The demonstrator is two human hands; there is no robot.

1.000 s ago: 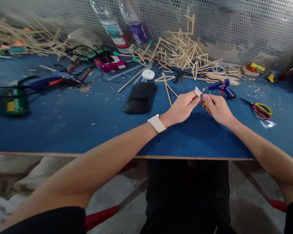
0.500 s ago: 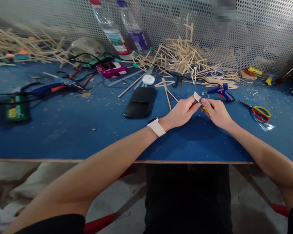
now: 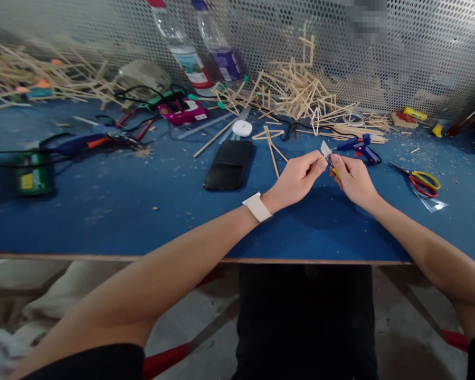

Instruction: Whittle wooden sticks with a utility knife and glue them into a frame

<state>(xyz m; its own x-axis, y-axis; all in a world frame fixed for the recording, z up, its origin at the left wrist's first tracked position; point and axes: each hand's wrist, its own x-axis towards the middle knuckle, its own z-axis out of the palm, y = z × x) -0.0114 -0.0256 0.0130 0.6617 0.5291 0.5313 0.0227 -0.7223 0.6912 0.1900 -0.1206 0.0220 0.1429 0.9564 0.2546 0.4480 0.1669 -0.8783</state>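
- Since half a second before, both hands and the piece between them had shifted slightly up and to the right in view. The grip looked unchanged.
- Blue table (image 3: 142,221): littered with wood chips, its front edge running across the lower view.
- Perforated metal screen (image 3: 419,47): stood along the far edge of the table.
- Heap of wooden sticks (image 3: 301,92): lay against the screen, directly beyond the hands. A looser spread of sticks (image 3: 31,79) lay far left.
- Two bottles (image 3: 184,47): stood at the screen, left of the heap.
- Black phone (image 3: 229,164): lay flat, left of the left hand and apart from it.
- Blue glue gun (image 3: 358,145): lay just beyond the right hand, nozzle pointing at the held piece.
- Scissors (image 3: 421,182): red and yellow handles, right of the right hand, lying on a clear plastic scrap (image 3: 429,202).
- Left hand (image 3: 301,177): thumb and forefinger pinched on the small pale piece (image 3: 325,148), held above the table. A white wristband (image 3: 257,207) sat on the wrist.
- Right hand (image 3: 354,179): curled closed around a yellow tool (image 3: 335,173), mostly hidden by the fingers, with the fingertips meeting the piece.
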